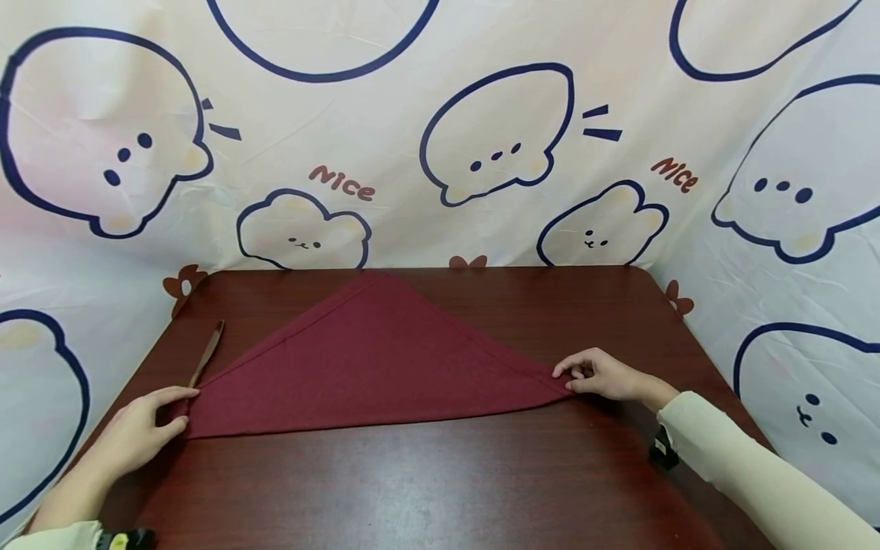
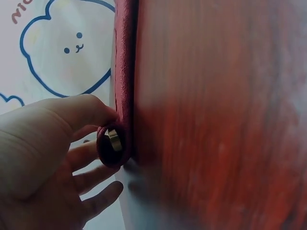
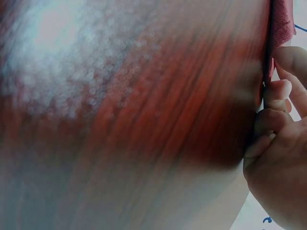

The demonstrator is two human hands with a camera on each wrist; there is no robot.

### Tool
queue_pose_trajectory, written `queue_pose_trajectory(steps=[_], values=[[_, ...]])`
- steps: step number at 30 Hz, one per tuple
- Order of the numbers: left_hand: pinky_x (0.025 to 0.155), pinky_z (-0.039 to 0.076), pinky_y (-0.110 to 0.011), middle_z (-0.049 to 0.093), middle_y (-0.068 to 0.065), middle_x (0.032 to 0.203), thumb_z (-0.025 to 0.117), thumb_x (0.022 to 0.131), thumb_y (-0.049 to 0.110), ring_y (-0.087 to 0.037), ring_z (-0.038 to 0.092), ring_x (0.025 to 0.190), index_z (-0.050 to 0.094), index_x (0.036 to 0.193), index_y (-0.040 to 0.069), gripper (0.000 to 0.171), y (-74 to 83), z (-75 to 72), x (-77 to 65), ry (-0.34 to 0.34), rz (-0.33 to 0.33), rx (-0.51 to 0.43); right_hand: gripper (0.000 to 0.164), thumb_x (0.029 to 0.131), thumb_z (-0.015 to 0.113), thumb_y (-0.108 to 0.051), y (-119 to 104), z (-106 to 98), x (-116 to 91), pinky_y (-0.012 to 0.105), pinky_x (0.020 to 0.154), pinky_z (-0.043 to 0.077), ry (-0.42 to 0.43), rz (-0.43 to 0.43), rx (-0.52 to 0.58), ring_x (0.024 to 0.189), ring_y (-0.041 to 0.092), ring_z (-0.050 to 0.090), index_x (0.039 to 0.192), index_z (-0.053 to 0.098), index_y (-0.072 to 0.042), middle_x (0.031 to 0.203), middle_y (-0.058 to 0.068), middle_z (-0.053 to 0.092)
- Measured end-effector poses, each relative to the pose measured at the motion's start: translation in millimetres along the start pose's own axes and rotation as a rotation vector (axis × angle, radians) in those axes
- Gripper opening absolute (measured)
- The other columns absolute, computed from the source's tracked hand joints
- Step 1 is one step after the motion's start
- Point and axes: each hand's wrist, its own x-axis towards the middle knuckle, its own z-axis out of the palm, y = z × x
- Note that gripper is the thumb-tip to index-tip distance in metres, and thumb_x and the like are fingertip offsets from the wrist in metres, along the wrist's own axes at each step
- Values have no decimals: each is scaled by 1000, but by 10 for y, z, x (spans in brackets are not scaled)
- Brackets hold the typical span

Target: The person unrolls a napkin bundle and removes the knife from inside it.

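A dark red cloth (image 1: 371, 359) lies on the table in a wide triangle, its peak at the back edge and its long side towards me. My left hand (image 1: 140, 428) grips the left corner between thumb and fingers. There, in the left wrist view, the cloth (image 2: 125, 62) curls into a small loop beside the left hand (image 2: 53, 148), with a light brown strip showing inside. At the opposite corner my right hand (image 1: 605, 374) pinches the cloth's tip. Seen from the right wrist, the right hand (image 3: 283, 139) has curled fingers at the cloth (image 3: 282, 28); its exact grip is partly hidden.
A slim brown wooden stick-like utensil (image 1: 208, 353) lies beyond the left hand, its near end by the cloth's corner. The dark wooden table (image 1: 412, 489) is glossy. White sheets (image 1: 399, 137) with cartoon drawings hang behind it and at both sides.
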Motion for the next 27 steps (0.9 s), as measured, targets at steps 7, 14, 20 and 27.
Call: queue_pose_trajectory(steps=[7,14,20,27], values=[[87,42,-69,53,-42,130,64,89,2,-60,50,116,62,126,-5,38,-28,-48,-15,-19,-21,-24,18,94,67,-3,29,-2,5,21,62,42,6,12,-15,66,2,45,112,71,-2,71,-5,46],[71,44,-34,60,-36,121,67,92,6,-27,56,91,64,127,-2,36,-77,-87,-6,-34,-9,-20,18,94,66,-3,19,6,-4,21,61,42,11,13,-12,65,2,45,111,71,-3,71,-6,46],[72,43,-29,61,-35,127,69,94,11,-8,52,94,65,127,2,34,-138,-100,-19,-29,22,-32,18,94,66,-2,28,11,-3,21,62,42,15,9,-12,65,2,46,112,71,-2,71,-5,46],[82,36,-10,67,-1,124,69,94,10,22,38,107,66,124,2,31,-232,-56,-39,13,95,-116,18,94,66,-2,16,10,-12,21,60,41,17,-5,-8,64,2,45,111,71,-2,70,-3,47]])
